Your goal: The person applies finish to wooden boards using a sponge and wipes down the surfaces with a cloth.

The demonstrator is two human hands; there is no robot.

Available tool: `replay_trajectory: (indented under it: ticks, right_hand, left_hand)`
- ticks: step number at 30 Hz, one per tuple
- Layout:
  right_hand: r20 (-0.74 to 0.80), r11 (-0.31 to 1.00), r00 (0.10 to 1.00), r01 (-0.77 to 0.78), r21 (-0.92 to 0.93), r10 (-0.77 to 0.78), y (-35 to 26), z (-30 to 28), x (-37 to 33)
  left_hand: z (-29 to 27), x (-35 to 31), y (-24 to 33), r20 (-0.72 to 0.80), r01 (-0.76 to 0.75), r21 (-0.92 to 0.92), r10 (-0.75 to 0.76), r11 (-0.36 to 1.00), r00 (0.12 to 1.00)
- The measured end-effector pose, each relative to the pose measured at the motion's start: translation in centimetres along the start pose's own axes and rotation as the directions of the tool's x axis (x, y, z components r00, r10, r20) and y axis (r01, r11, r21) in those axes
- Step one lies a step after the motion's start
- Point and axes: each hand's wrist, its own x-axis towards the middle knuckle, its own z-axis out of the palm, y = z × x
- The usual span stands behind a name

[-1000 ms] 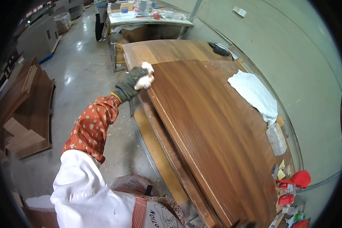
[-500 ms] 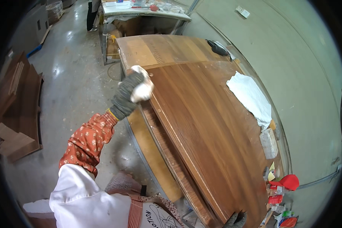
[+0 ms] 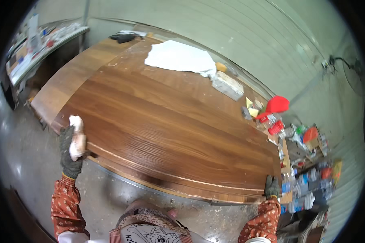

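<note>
My left hand (image 3: 70, 156), in a dark grey knit glove, is closed around a white cloth (image 3: 78, 141) with brownish stains. It is at the left near corner of a brown wood-grain panel (image 3: 166, 121), with the cloth against the panel's edge. At the right near corner rests my right hand (image 3: 272, 187), also gloved. Its fingers are stretched out over the panel's edge with a gap between them; their undersides are hidden. The panel lies on a worktable, with another board edge showing beneath its near side.
Along the table's far side lie a white cloth (image 3: 180, 56), a pale block (image 3: 228, 85) and a black object (image 3: 123, 37). A red cap (image 3: 277, 104) and several bottles (image 3: 302, 202) crowd the right. A cluttered side table (image 3: 48, 54) stands at far left; a green-grey wall (image 3: 231, 32) rises behind.
My view has swung to the right. My left hand still holds the stained cloth at the panel's left near corner; my right hand and forearm now show more fully at the other corner.
</note>
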Motion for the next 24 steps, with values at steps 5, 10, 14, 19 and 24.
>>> replay_trajectory:
  ticks: [5,10,14,19,24]
  right_hand:
    - [-0.099,0.995,0.993,0.063,-0.073,-0.07,-1.0,-0.5,-6.6]
    - [-0.118,0.979,0.993,-0.002,-0.204,-0.023,-5.0,-4.0,-17.2]
    - [0.088,0.982,0.991,0.113,-0.149,-0.101,-10.4,-8.0,-22.5]
    - [0.243,0.96,0.956,0.211,-0.182,-0.164,-6.6,-11.3,-23.9]
    - [0.189,0.941,0.935,0.322,-0.102,-0.3,-5.9,-11.3,-16.3]
  left_hand:
    - [0.9,5.4,-5.7,0.036,-0.036,-0.179,0.043,0.983,0.998]
    - [3.4,6.0,-10.3,0.076,0.173,-0.273,-0.158,0.946,0.984]
    - [-2.0,8.3,-10.4,0.101,0.052,-0.202,-0.032,0.978,0.994]
    - [1.2,8.3,-3.5,0.262,-0.028,-0.223,0.087,0.974,0.961]
    - [-0.1,0.0,5.8,0.034,0.111,-0.205,-0.106,0.972,0.994]
